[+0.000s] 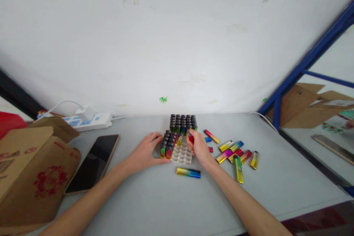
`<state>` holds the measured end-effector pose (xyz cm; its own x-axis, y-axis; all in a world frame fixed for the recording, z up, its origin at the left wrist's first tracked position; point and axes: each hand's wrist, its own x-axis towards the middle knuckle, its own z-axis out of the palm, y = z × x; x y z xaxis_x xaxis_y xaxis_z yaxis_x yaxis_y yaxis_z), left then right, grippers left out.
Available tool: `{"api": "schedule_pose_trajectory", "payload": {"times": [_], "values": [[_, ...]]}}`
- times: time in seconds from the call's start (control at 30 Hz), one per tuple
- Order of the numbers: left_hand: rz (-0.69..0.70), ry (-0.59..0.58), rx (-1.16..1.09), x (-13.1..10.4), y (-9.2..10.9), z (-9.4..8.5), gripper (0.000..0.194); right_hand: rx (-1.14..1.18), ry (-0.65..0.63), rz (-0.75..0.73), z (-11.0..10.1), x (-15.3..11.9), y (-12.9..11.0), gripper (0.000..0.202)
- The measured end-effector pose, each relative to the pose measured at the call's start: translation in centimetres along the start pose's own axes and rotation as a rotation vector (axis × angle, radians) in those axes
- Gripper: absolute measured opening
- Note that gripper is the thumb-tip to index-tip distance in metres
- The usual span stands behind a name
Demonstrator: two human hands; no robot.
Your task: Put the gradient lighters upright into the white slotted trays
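Note:
A white tray with round holes (181, 156) sits on the table, its left columns and back rows filled with upright lighters (167, 142) with black tops. My left hand (145, 151) holds the tray's left side, thumb at the front corner and fingers farther back. My right hand (199, 148) is closed around a red lighter (190, 138) above the tray's right side; its lower end is hidden. In front of the tray lies a yellow-and-blue lighter (188, 172). Several loose lighters lie to the right, among them a green-and-yellow one (238, 169).
A dark phone (94, 164) and a cardboard box (35, 177) are on the left. Behind them is a white power strip (95, 121) with a plugged-in charger. A wall (177, 44) rises behind the table, and a blue metal frame (293, 77) stands on the right.

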<state>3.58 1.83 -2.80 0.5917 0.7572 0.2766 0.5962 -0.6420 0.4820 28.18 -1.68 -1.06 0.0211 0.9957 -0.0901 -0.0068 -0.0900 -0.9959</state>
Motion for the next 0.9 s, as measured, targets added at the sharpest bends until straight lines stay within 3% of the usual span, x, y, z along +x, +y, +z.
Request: {"api": "schedule_pose_trajectory", "payload": {"times": [0.13,0.37,0.47,0.63,0.9], "values": [[0.01,0.0,0.006,0.0,-0.1,0.0,0.072,-0.008,0.008,-0.022,-0.2,-0.1,0.1,0.055],[-0.002,-0.009,0.002,-0.1,-0.2,-0.1,0.076,0.092,-0.015,0.004,-0.9,0.1,0.2,0.073],[-0.008,-0.006,0.0,0.0,0.0,-0.2,0.074,-0.004,-0.01,-0.183,-1.6,-0.5,-0.6,0.066],[-0.011,-0.002,-0.039,0.0,0.3,-0.2,0.073,-0.514,0.044,-0.588,-3.0,-1.6,-1.9,0.039],[-0.009,0.002,-0.051,-0.2,0.1,0.1,0.073,-0.609,-0.02,-0.673,-2.5,-1.5,-0.1,0.021]]}}
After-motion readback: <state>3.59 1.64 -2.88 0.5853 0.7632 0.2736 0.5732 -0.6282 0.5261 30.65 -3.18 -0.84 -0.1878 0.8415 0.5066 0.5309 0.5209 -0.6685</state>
